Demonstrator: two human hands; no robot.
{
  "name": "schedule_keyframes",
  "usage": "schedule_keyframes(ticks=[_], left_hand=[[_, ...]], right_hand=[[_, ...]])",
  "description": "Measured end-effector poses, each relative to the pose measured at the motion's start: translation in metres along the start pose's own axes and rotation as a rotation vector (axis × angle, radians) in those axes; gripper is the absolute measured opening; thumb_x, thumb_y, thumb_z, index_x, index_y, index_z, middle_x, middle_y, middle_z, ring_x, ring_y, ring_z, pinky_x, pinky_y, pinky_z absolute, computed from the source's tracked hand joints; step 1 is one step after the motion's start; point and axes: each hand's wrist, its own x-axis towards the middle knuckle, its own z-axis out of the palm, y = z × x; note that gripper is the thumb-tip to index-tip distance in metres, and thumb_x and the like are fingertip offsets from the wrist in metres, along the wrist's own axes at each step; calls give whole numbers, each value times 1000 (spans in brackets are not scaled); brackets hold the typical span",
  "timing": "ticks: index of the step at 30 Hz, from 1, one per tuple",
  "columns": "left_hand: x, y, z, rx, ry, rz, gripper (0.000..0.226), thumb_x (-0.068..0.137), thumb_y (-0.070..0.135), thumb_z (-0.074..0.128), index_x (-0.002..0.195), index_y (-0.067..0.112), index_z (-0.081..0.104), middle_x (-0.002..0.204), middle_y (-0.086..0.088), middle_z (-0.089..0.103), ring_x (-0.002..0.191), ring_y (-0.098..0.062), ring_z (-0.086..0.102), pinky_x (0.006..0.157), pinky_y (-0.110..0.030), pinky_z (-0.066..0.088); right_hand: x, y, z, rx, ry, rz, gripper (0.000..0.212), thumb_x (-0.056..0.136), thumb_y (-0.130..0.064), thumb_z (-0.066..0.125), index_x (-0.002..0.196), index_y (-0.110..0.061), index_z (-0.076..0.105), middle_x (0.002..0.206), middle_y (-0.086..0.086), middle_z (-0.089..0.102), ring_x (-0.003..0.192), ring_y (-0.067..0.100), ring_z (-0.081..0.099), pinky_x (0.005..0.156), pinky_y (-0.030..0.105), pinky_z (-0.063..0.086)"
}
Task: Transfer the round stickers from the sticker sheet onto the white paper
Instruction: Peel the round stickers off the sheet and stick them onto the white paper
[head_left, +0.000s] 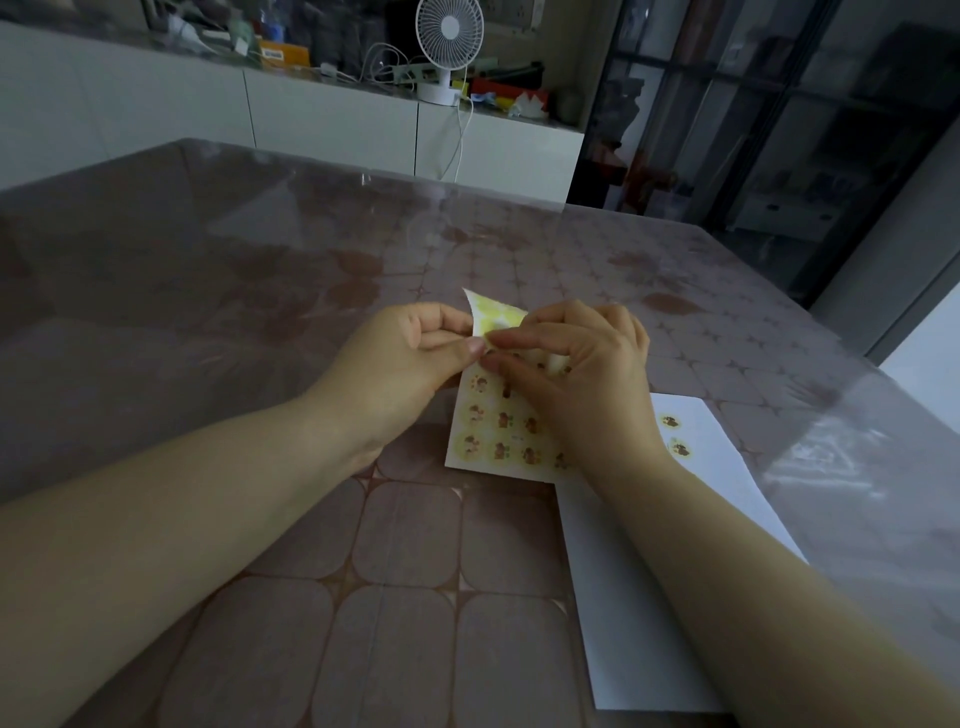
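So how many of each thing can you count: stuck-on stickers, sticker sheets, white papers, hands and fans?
White paper: 1
Stickers on it: 2
Sticker sheet: 1
Hands: 2, left hand and right hand
Fan: 1
Total: 7

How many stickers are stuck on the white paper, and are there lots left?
Done: two round stickers sit on the white paper. In hand: the left hand pinches the sticker sheet at its curled-up top, and the right hand picks at it there, seemingly peeling another. Left: several rows of stickers are on the sheet.
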Motion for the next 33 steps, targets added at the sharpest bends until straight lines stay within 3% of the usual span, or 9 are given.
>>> schedule_keyframes(ticks=[3, 6, 12, 16, 19, 22, 25, 29, 33], left_hand=[[-2, 1, 1, 79, 4, 94, 35, 90, 10, 59, 117, 30, 52, 86, 4, 76, 88, -7, 70, 96, -33, 48], [-1, -1, 0, 171, -39, 183, 58, 92, 9, 57, 136, 40, 37, 90, -1, 76, 96, -11, 69, 104, -40, 43], [1, -2, -1, 163, -47, 222, 53, 93, 8, 54, 134, 41, 43, 86, -4, 76, 96, -16, 69, 107, -42, 40], [1, -2, -2, 185, -66, 267, 52, 94, 12, 53, 132, 46, 43, 89, -34, 65, 94, -49, 61, 103, -40, 44], [1, -3, -4, 191, -59, 282, 48, 93, 18, 54, 132, 44, 46, 86, -37, 63, 90, -54, 59, 97, -45, 49], [2, -3, -2, 235, -21, 289, 34, 94, 15, 54, 123, 33, 58, 75, -28, 67, 79, -35, 66, 84, -25, 52], [1, -1, 0, 243, 15, 273, 25, 93, 8, 54, 109, 22, 68, 91, 4, 74, 90, -1, 68, 81, -10, 48], [3, -2, -1, 265, 34, 244, 24, 94, 8, 52, 105, 18, 71, 96, 5, 74, 92, 0, 67, 86, -15, 50], [4, -5, -3, 296, 25, 218, 23, 94, 9, 52, 105, 17, 71, 99, 2, 73, 95, -3, 67, 90, -22, 50]], right_hand=[[0, 1, -1, 17, 8, 5, 14, 73, -39, 70, 84, -31, 75, 87, -19, 59, 90, 7, 40, 97, 35, 25], [0, 1, -1, 22, 11, -5, 13, 73, -38, 71, 83, -30, 75, 86, -20, 59, 91, 8, 43, 97, 33, 25], [0, 0, -1, 44, 33, -4, 11, 72, -35, 73, 82, -31, 74, 85, -21, 59, 91, 7, 43, 98, 33, 23], [-1, -3, -1, 47, 43, 4, 10, 71, -35, 73, 81, -31, 74, 84, -21, 60, 91, 7, 44, 98, 32, 23], [-1, -4, -2, 58, 54, 18, 10, 71, -32, 75, 80, -31, 73, 84, -20, 62, 91, 5, 43, 99, 33, 23], [-2, -4, -2, 64, 66, 8, 8, 71, -31, 75, 78, -31, 72, 81, -22, 61, 88, -1, 42, 99, 34, 24], [-3, -5, -1, 79, 53, 1, 6, 71, -30, 75, 76, -32, 71, 77, -26, 58, 90, -9, 39, 100, 35, 24], [-1, -4, -4, 77, -34, 0, 9, 74, -29, 74, 78, -36, 69, 81, -23, 60, 90, -11, 40, 103, 46, 25], [3, -6, -9, 104, -127, 27, 18, 76, -29, 74, 76, -43, 62, 85, -20, 64, 96, 5, 52, 109, 44, 19]])
